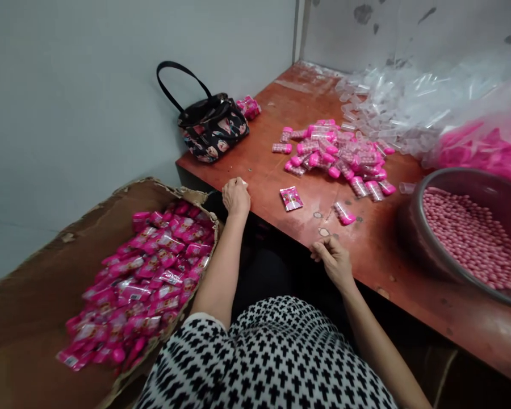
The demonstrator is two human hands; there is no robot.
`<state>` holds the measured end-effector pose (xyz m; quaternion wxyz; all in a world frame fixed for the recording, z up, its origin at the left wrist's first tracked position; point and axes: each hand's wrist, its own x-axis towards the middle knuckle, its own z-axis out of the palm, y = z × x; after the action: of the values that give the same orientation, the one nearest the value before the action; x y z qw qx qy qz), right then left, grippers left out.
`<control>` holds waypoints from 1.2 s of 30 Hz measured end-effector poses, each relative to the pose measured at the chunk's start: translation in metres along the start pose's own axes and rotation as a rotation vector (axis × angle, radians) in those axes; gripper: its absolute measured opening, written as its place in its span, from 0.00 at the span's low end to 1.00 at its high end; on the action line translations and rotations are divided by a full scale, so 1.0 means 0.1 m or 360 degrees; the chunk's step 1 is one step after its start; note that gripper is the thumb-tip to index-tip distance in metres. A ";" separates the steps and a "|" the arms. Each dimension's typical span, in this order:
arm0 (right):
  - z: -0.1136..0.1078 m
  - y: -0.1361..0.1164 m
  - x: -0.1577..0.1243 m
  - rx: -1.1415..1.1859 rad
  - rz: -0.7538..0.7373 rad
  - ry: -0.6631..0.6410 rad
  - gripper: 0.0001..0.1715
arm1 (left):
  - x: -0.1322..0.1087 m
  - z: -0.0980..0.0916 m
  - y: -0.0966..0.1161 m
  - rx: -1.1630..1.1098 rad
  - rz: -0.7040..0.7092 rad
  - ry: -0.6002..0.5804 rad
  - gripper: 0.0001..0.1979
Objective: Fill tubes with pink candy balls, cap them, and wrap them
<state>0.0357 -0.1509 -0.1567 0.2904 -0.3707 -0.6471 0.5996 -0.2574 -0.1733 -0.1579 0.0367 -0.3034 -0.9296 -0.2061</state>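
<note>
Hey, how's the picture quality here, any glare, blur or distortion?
Head view: soft, even light, faint shadows; glare washes out the clear plastic bags; wide-angle stretch seems to pull the bowl at the right edge; left hand and right hand look sharp.

Pink packets (pixel 145 278) in a brown cardboard box (pixel 46 272), pink beads (pixel 472 238), floral black bag (pixel 213 128), reddish-brown table (pixel 366 255).

Right edge crops the bowl (pixel 411 227); left hand (pixel 236 197) perhaps hides something small.

What seem packets (pixel 145 284) fill the box (pixel 38 272) left of the table (pixel 366 250); tubes (pixel 336 153) lie near the bowl (pixel 411 227).
</note>
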 end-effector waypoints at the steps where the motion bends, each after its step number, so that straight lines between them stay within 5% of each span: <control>1: 0.01 0.00 0.00 -0.0010 -0.0003 0.0016 0.14 | 0.02 0.03 -0.02 -0.0043 0.0004 0.0006 0.15; 6: 0.03 0.00 -0.02 0.0000 -0.0021 0.0066 0.14 | 0.01 0.01 -0.05 -0.0286 0.0002 0.0076 0.13; 9: 0.02 0.01 -0.02 0.0008 -0.0025 0.0052 0.14 | -0.14 -0.02 0.08 -0.0428 0.0223 0.0157 0.18; 14: 0.02 0.01 -0.01 -0.0031 -0.0025 0.0060 0.16 | -0.53 0.11 0.51 -0.0651 0.0730 -0.0173 0.19; 25: -0.02 -0.02 0.20 0.0016 -0.0042 0.0055 0.17 | -0.60 0.38 0.62 -0.0801 0.0688 -0.0216 0.11; 29: 0.03 -0.11 0.58 -0.0117 -0.0194 0.0291 0.18 | -0.70 0.32 0.62 -0.0999 0.0745 -0.0118 0.12; 33: 0.08 -0.20 0.87 0.0153 -0.0196 0.0130 0.25 | -0.85 0.16 0.67 -0.1274 0.0804 -0.0133 0.13; 36: 0.07 -0.26 0.90 0.0385 -0.0063 0.0085 0.24 | -0.95 0.02 0.71 -0.1537 0.0593 -0.0246 0.18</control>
<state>-0.0240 -0.0802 -0.1379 0.3620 -0.3359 -0.5692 0.6574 -0.1390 -0.1728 -0.1526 -0.1400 -0.4602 -0.6590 -0.5782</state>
